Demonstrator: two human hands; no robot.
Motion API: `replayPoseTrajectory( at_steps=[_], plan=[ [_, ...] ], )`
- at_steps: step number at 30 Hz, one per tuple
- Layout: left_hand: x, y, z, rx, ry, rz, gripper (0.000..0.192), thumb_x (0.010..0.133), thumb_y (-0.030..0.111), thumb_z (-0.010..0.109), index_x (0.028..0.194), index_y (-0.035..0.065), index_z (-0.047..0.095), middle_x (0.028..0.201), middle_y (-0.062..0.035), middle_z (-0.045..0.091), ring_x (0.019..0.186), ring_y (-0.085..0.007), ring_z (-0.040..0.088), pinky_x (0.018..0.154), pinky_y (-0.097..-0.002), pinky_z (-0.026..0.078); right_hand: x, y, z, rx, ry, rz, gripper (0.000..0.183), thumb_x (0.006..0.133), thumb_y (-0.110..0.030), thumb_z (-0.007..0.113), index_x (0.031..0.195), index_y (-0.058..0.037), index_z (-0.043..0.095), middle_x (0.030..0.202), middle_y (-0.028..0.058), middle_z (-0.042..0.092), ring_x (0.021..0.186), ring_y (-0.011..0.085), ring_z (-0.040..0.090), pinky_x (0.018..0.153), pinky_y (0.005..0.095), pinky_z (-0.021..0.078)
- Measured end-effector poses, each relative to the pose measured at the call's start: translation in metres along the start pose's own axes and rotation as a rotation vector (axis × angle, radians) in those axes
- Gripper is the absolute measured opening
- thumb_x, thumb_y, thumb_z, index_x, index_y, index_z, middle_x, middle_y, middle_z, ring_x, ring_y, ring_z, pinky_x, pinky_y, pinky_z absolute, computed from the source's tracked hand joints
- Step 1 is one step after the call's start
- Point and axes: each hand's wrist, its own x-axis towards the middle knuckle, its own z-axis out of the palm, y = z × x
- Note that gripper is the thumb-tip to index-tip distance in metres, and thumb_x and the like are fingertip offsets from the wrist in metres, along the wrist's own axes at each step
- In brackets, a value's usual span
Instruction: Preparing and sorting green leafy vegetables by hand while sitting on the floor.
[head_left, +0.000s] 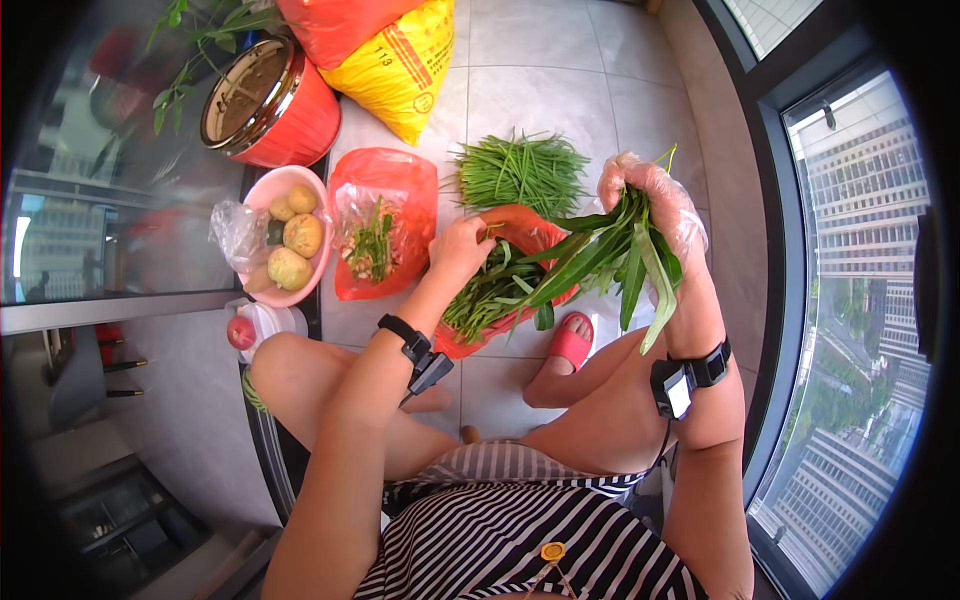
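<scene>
My right hand (660, 199), in a clear plastic glove, grips a bunch of long-leaved greens (600, 255), apparently water spinach. The leaves hang down toward my lap. My bare left hand (459, 251) is over the left rim of a red plastic bag (517, 217). Its thumb and fingertips are bent close together near a bit of green; whether they pinch it is unclear. More leafy stems (487, 292) lie in that bag. Left of it, an opened red bag (420, 187) holds trimmed stems and scraps (375, 251). A pile of thin green stalks (521, 171) lies on the floor beyond.
On the left stands a pink basin (324, 259) with several round vegetables or fruits (289, 268). A red plant pot (300, 124) and a yellow sack (401, 75) are behind. Window glass (847, 300) borders the right. A pink slipper (571, 343) is on my foot.
</scene>
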Motion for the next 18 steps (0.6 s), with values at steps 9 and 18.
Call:
replayPoseTrajectory(
  at_steps=[9,18],
  plan=[
    [0.010,-0.038,-0.019,-0.739,-0.042,-0.306,0.016,0.079,0.015,0.073,0.083,-0.0007,0.070,0.063,-0.0049,0.065,0.051,-0.0078,0.058,0.047,-0.0230,0.046,0.001,-0.001,-0.009,-0.033,-0.069,0.007,0.026,0.088,-0.029,0.049,0.075,-0.0069,0.051,0.074,0.0010,0.048,0.069,0.0097,0.041,0.063,0.0222,0.0337],
    [-0.009,-0.051,-0.074,-1.089,-0.090,-0.449,0.014,0.083,0.018,0.072,0.087,0.0046,0.069,0.068,0.0010,0.063,0.055,-0.0055,0.057,0.047,-0.0181,0.044,-0.003,-0.003,0.007,-0.055,-0.089,-0.017,0.026,0.089,-0.028,0.048,0.074,-0.0070,0.051,0.074,0.0007,0.048,0.068,0.0096,0.041,0.063,0.0225,0.0332]
  ],
)
